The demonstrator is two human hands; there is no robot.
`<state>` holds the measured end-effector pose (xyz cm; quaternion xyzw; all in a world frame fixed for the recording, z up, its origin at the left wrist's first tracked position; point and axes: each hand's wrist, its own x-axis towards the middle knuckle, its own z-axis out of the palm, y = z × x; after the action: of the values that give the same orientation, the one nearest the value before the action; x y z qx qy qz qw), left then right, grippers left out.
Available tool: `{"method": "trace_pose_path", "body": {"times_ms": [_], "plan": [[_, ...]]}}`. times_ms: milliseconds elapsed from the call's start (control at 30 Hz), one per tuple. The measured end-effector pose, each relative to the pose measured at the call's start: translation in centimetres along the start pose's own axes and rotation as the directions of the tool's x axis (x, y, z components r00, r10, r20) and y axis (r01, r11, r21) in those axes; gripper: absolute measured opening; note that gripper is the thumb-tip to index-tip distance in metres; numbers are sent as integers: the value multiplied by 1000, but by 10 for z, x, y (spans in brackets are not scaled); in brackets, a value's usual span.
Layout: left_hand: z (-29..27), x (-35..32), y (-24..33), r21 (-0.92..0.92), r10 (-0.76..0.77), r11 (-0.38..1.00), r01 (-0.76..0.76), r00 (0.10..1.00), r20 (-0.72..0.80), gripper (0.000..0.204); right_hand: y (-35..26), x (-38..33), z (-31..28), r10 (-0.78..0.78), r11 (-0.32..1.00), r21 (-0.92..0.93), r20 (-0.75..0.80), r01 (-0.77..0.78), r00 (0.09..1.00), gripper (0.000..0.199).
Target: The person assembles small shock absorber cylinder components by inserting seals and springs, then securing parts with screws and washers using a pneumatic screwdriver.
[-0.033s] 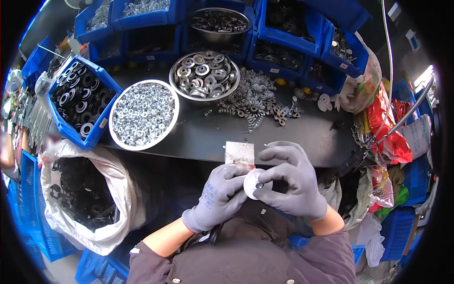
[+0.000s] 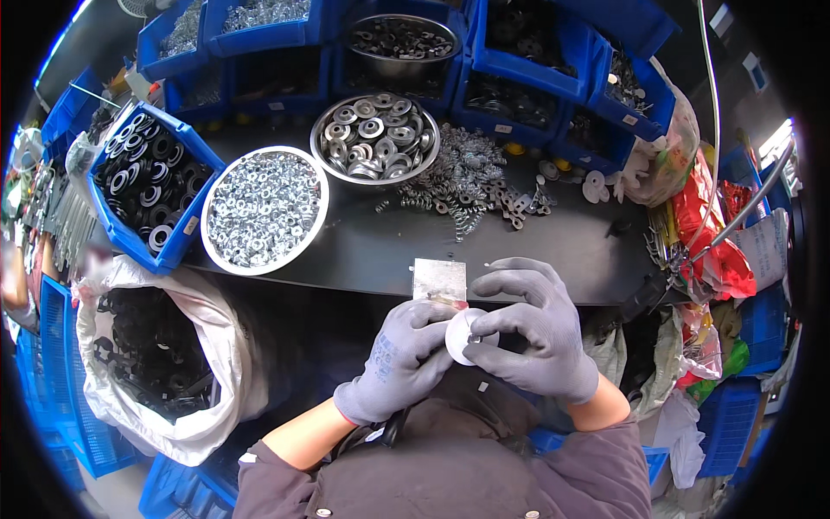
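Observation:
Between my two gloved hands is a round, pale metal disc (image 2: 458,336) with a small raised piece at its middle. My left hand (image 2: 399,350) is closed on the disc's left edge, its fingers curled in. The thumb and forefinger of my right hand (image 2: 540,337) pinch at the disc's middle, and its other fingers arch above. Just beyond my left fingertips a square silver metal plate (image 2: 439,278) juts at the table's near edge. What supports the plate is hidden, and so is the underside of the disc.
On the dark table (image 2: 553,259) stand a white tub of small nuts (image 2: 213,229), a metal bowl of wheel-like discs (image 2: 316,143) and a heap of springs (image 2: 458,177). Blue bins (image 2: 519,78) line the back. A white sack (image 2: 229,346) stands at left, a jointed metal arm (image 2: 735,229) at right.

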<state>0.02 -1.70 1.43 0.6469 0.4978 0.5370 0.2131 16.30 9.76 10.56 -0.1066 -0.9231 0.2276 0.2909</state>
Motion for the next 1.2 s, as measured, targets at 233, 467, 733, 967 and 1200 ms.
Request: {"method": "trace_pose_path", "body": {"times_ms": [233, 467, 733, 967, 1200], "plan": [[1, 2, 2, 20, 32, 999, -32, 999, -27, 36, 5, 2, 0, -29, 1000, -1, 18, 29, 999, 30], [1, 0, 2, 47, 17, 999, -16, 1000, -5, 39, 10, 0, -3, -168, 973, -150, 53, 174, 984, 35], [-20, 4, 30, 290, 108, 956, -44, 972, -209, 47, 21, -28, -3, 175, 959, 242, -98, -147, 980, 60], [-30, 23, 45, 554, 303, 776, -301, 949, 91, 36, 13, -27, 15, 216, 920, 339, -15, -198, 976, 59], [-38, 35, 54, 615, 284, 682, -394, 919, 274, 32, 17, -22, 4, 85, 949, 306, -4, -80, 996, 51]]}}
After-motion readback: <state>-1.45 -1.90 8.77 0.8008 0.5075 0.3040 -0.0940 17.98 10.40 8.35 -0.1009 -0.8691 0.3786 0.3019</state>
